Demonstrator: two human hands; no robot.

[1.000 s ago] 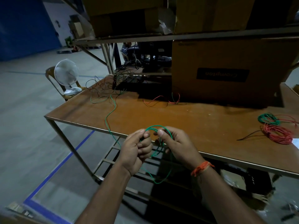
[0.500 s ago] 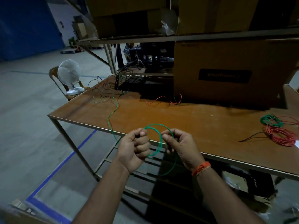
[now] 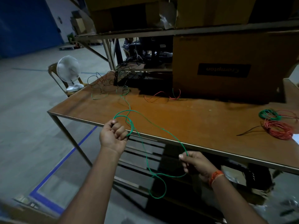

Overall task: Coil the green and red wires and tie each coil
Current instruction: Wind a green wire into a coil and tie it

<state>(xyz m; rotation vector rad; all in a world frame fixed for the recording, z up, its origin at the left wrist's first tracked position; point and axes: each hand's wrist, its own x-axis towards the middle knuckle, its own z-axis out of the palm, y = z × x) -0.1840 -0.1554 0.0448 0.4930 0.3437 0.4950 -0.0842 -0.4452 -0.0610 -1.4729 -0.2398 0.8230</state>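
While I watch from afar:
left hand (image 3: 113, 135): grip clenched on green wire (image 3: 155, 131) loops
right hand (image 3: 196, 164): grip pinching same wire, off tabletop (image 3: 202, 120) edge

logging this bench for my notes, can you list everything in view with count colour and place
table: 1, brown top, metal legs, centre
green wire: 1, green, runs from the far tangle to both hands, loop hanging below the table edge
wire tangle: 1, dark and green, far left corner of table
loose wires: a few, red and green, by the box
green coil: 1, green, right side of table
red coil: 1, red, just in front of the green coil
cardboard box: 1, brown with dark label, back of table
shelf: 1, metal, above, holds more boxes
fan: 1, white, on a chair at left
left hand: 1, grips green wire loops
right hand: 1, pinches green wire, orange wristband
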